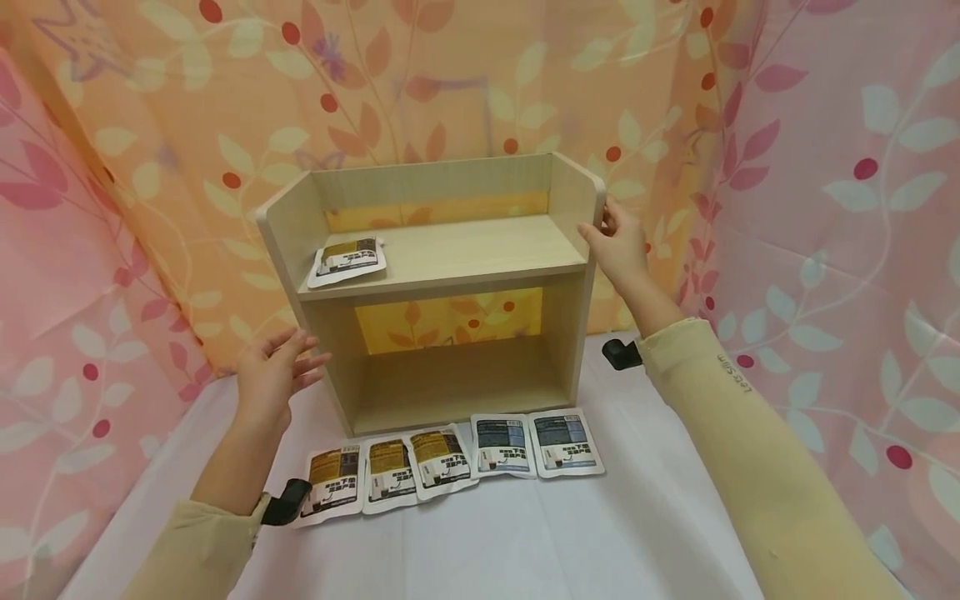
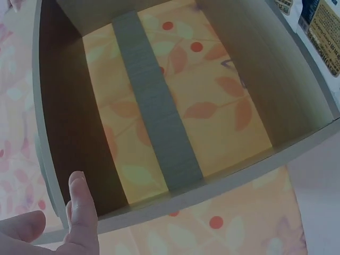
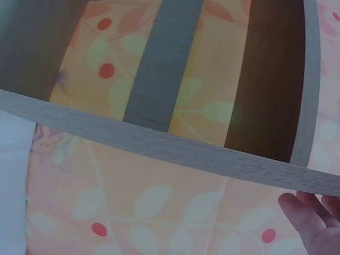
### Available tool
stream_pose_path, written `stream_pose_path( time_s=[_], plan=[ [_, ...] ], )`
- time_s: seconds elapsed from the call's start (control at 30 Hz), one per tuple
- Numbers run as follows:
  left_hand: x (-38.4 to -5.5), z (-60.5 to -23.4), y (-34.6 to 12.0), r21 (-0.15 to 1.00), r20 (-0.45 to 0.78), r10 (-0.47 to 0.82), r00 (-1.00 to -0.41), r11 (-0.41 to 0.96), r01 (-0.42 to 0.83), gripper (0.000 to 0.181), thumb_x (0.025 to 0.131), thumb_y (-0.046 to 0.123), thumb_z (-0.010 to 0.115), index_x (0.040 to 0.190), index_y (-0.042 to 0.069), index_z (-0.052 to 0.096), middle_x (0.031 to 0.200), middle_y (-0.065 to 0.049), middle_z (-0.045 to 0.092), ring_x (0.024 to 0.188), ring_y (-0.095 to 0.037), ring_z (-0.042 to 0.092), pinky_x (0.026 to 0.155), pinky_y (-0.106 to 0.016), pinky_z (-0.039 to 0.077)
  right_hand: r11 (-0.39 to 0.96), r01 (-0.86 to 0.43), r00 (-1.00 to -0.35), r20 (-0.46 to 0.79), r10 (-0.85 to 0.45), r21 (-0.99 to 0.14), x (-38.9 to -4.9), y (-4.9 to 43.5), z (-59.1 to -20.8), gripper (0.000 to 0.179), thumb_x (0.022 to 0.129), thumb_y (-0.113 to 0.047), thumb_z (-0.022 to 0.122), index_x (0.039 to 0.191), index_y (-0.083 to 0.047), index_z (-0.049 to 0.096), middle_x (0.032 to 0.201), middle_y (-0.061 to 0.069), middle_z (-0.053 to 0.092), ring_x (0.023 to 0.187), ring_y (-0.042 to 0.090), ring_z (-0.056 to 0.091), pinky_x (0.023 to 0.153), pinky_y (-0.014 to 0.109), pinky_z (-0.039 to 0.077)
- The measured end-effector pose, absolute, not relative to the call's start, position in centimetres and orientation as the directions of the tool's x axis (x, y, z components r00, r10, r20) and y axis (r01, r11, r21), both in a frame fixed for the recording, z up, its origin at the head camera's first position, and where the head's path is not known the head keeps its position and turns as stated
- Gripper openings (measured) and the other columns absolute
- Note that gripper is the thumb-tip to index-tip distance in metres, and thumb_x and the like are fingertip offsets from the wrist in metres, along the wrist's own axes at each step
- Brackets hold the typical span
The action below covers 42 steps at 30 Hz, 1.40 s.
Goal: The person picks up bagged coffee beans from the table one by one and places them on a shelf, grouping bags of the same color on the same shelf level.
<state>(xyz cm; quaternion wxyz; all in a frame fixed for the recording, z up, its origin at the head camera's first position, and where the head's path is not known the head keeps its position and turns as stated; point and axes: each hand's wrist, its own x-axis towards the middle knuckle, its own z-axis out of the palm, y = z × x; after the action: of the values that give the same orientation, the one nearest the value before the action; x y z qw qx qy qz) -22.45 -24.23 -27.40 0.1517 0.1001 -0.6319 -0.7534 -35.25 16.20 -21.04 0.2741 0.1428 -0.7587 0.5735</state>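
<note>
A small pale wooden shelf (image 1: 450, 279) with two levels stands before me on the white cloth. My right hand (image 1: 622, 246) is at the upper front edge of its right side panel. The thumb overlaps that edge in the head view, and in the right wrist view the fingertips (image 3: 289, 202) sit just outside the panel. Beside the left side panel hangs my left hand (image 1: 270, 379), fingers loosely bent and holding nothing. One brown-and-white pouch (image 1: 347, 261) lies on the upper level, at its left end.
Several pouches lie in a row along the shelf's front: brown-and-white pouches (image 1: 390, 471) at left, two blue-and-white pouches (image 1: 566, 442) at right. A floral curtain (image 1: 450, 75) hangs close behind, and pink floral cloth (image 1: 862, 250) borders the sides. White cloth (image 1: 510, 542) covers the table.
</note>
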Motion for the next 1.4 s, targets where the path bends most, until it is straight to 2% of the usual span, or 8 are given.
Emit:
stream_pose_path(
  time_s=[0.1,0.27,0.47,0.7,0.87,1.0,1.17,1.4],
  plan=[
    [-22.2,-28.1,-24.4,0.988,0.046,-0.35,-0.936,-0.123,0.095,0.039,0.101,0.018,0.052,0.132,-0.003,0.041,0.084,0.008,0.064,0.067,-0.006,0.07,0.062,-0.021,0.056,0.323,-0.507,-0.82,0.562,0.102,-0.799,-35.9,16.4,-20.9,0.045,0.093,-0.004,0.063,0.136,-0.002,0.054,0.124,0.022,0.06,0.102,0.022,0.061,0.088,0.026,0.051],
    [-21.6,-29.5,-24.9,0.99,0.014,-0.381,-0.924,-0.126,0.067,0.028,0.1,0.018,0.053,0.125,0.006,0.048,0.078,0.016,0.065,0.069,-0.001,0.068,0.065,-0.018,0.056,0.311,-0.508,-0.825,0.557,0.091,-0.803,-35.9,16.1,-20.9,0.04,0.092,-0.002,0.06,0.132,0.002,0.056,0.119,0.024,0.062,0.096,0.016,0.06,0.08,0.022,0.05],
    [-20.9,-31.1,-25.5,0.997,-0.005,-0.381,-0.925,-0.069,0.023,0.058,0.1,0.024,0.053,0.147,-0.003,0.032,0.08,0.024,0.061,0.073,0.007,0.064,0.068,-0.014,0.053,0.277,-0.524,-0.819,0.565,0.096,-0.806,-35.9,15.7,-21.0,0.041,0.092,0.0,0.058,0.132,0.003,0.056,0.117,0.027,0.063,0.092,0.012,0.06,0.079,0.021,0.05],
    [-20.1,-32.7,-25.9,0.999,-0.049,-0.378,-0.924,0.002,-0.054,0.062,0.101,0.03,0.051,0.15,-0.001,0.03,0.082,0.027,0.057,0.077,0.011,0.059,0.071,-0.011,0.051,0.286,-0.515,-0.819,0.562,0.115,-0.808,-36.1,15.6,-21.2,0.038,0.092,0.0,0.058,0.13,0.004,0.056,0.117,0.025,0.063,0.095,0.013,0.06,0.084,0.024,0.051],
    [-19.9,-33.5,-26.1,0.992,-0.097,-0.375,-0.922,0.034,-0.118,0.065,0.1,0.038,0.051,0.152,0.004,0.03,0.119,0.007,0.058,0.082,0.012,0.056,0.075,-0.01,0.049,0.291,-0.511,-0.818,0.562,0.124,-0.809,-36.1,15.7,-21.2,0.039,0.093,-0.001,0.058,0.132,0.004,0.055,0.118,0.024,0.063,0.095,0.012,0.059,0.085,0.025,0.05],
    [-19.8,-33.9,-26.2,0.985,-0.139,-0.354,-0.925,0.042,-0.165,0.068,0.1,0.042,0.048,0.154,0.007,0.025,0.151,-0.013,0.036,0.108,-0.003,0.055,0.102,-0.028,0.043,0.292,-0.509,-0.819,0.56,0.126,-0.81,-36.0,15.8,-21.2,0.04,0.093,-0.002,0.058,0.132,0.003,0.055,0.117,0.024,0.063,0.094,0.011,0.058,0.085,0.024,0.05],
    [-19.5,-34.5,-26.3,0.984,-0.156,-0.318,-0.935,0.037,-0.176,0.071,0.101,0.042,0.046,0.155,0.006,0.018,0.158,-0.017,0.022,0.139,-0.031,0.032,0.114,-0.047,0.025,0.286,-0.513,-0.815,0.564,0.133,-0.81,-36.1,16.0,-21.2,0.039,0.093,-0.001,0.057,0.132,0.003,0.056,0.117,0.024,0.063,0.093,0.011,0.058,0.084,0.024,0.05],
    [-18.9,-35.7,-26.6,0.979,-0.187,-0.289,-0.939,0.025,-0.203,0.075,0.1,0.044,0.047,0.155,0.005,0.013,0.159,-0.017,0.015,0.142,-0.034,0.025,0.115,-0.05,0.02,0.28,-0.527,-0.808,0.575,0.129,-0.802,-36.2,16.1,-21.2,0.038,0.092,-0.001,0.057,0.13,0.005,0.056,0.116,0.026,0.063,0.09,0.009,0.058,0.082,0.022,0.05]
  ],
)
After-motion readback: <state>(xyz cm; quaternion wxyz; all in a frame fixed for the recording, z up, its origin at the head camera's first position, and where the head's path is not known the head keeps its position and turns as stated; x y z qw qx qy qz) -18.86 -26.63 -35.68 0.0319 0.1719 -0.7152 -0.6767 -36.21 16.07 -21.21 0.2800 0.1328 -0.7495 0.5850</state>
